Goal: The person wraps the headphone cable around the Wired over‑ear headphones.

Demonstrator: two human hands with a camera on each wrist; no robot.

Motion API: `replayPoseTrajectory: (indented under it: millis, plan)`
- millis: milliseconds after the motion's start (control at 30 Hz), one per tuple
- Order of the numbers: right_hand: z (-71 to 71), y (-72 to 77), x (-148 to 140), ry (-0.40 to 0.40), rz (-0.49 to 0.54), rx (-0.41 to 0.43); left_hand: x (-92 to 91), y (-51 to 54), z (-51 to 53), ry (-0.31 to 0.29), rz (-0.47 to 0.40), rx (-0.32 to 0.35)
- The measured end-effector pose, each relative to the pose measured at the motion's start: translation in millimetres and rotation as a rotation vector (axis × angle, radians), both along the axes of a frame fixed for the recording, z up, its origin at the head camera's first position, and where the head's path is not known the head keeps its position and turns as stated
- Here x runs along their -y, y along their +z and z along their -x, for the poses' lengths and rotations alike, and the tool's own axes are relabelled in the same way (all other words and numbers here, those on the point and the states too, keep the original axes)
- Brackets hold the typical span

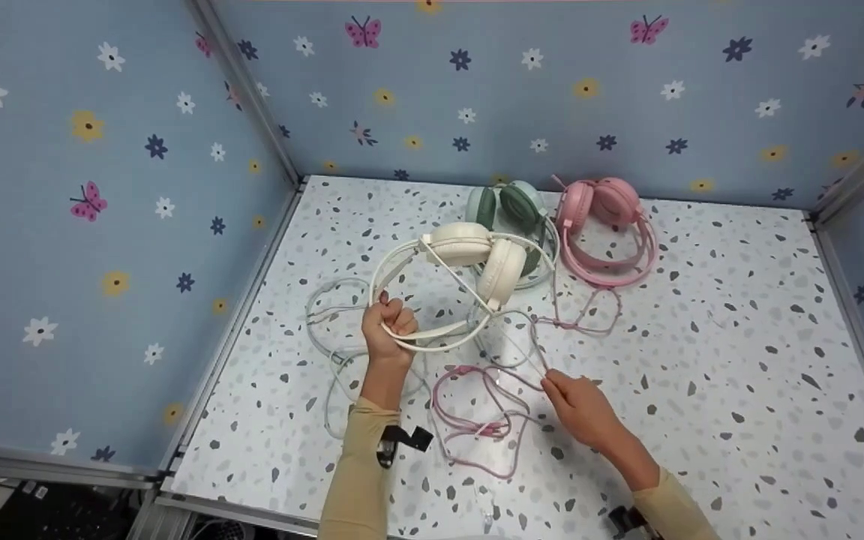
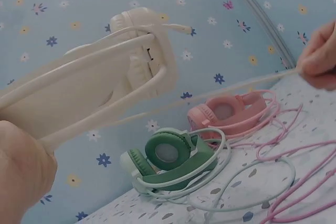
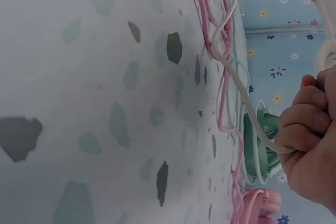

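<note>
My left hand [image 1: 389, 330] grips a pair of white headphones [image 1: 459, 244] by the headband, lifted above the table with the ear cups toward the back. The white cable [image 3: 242, 90] runs from an ear cup across the headphones to my right hand [image 1: 583, 409], whose curled fingers hold it. In the left wrist view that cable stretches fairly straight between the headphones and the right hand [image 2: 320, 59]. A further length of it hangs from the right fist in the right wrist view, passing beside pink cable. The cable's far end cannot be made out.
Green headphones [image 1: 520, 206] and pink headphones [image 1: 616, 201] lie at the back of the speckled table [image 1: 739, 360]. A tangled pink cable [image 1: 438, 405] lies between the forearms, and a pale green cable [image 1: 313, 330] loops at left. Flowered panels [image 1: 589, 67] border the table.
</note>
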State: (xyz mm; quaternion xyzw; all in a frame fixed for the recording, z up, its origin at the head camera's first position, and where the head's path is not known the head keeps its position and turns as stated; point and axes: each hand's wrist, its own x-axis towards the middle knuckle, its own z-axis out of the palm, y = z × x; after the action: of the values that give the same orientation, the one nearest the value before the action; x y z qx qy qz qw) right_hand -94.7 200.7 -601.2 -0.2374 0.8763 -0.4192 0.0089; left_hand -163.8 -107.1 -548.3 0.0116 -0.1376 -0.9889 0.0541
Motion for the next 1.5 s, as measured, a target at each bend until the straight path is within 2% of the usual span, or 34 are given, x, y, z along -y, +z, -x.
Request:
replayPoseTrajectory:
  millis: [100, 200, 267, 367, 467, 633, 700, 767, 833, 967, 1100, 1233, 1367, 1500]
  plan:
    - [-11.2, 10.2, -1, -0.034, -0.124, -0.159, -0.9, -4.2, 2.3, 0.072, 0.110, 0.066]
    - [-18.0, 19.3, -4, -0.066, -0.227, -0.246, -1.5, -6.3, 3.7, 0.116, 0.192, 0.094]
    - [-20.6, 23.9, -7, -0.080, -0.279, -0.273, -0.8, -6.5, 4.3, 0.136, 0.216, 0.102]
    - [-24.2, 31.9, -13, -0.098, -0.303, -0.264, 0.3, -5.9, 4.2, 0.166, 0.253, 0.098]
    - [-30.1, 40.3, -22, -0.109, -0.311, -0.202, 2.4, -5.4, 2.0, 0.201, 0.285, 0.116]
    - [-43.3, 48.8, -39, -0.123, -0.326, -0.100, 18.7, -1.9, 3.3, 0.326, 0.327, 0.179]
    - [-46.7, 51.1, -43, -0.129, -0.333, -0.101, 24.7, -0.9, 5.1, 0.383, 0.360, 0.196]
    - [-47.7, 54.3, -44, -0.126, -0.338, -0.139, 26.3, -1.4, 6.8, 0.426, 0.412, 0.197]
    - [-46.8, 59.8, -44, -0.124, -0.354, -0.210, 24.6, -2.5, 7.3, 0.455, 0.494, 0.191]
    - [-43.0, 76.9, -40, -0.102, -0.378, -0.406, 23.5, -6.3, 6.4, 0.461, 0.614, 0.172]
    - [-36.2, 97.9, -36, -0.044, -0.379, -0.587, 24.5, -11.4, 5.1, 0.473, 0.712, 0.130]
    - [-25.4, 121.3, -33, -0.040, -0.388, -0.798, 22.8, -13.7, 3.0, 0.454, 0.816, 0.088]
    - [-10.3, 150.1, -32, -0.087, -0.334, -1.047, 17.9, -9.1, 1.0, 0.423, 0.965, 0.056]
    - [9.1, 184.6, -26, -0.155, -0.245, -1.293, 12.1, 3.0, 1.8, 0.383, 1.145, -0.016]
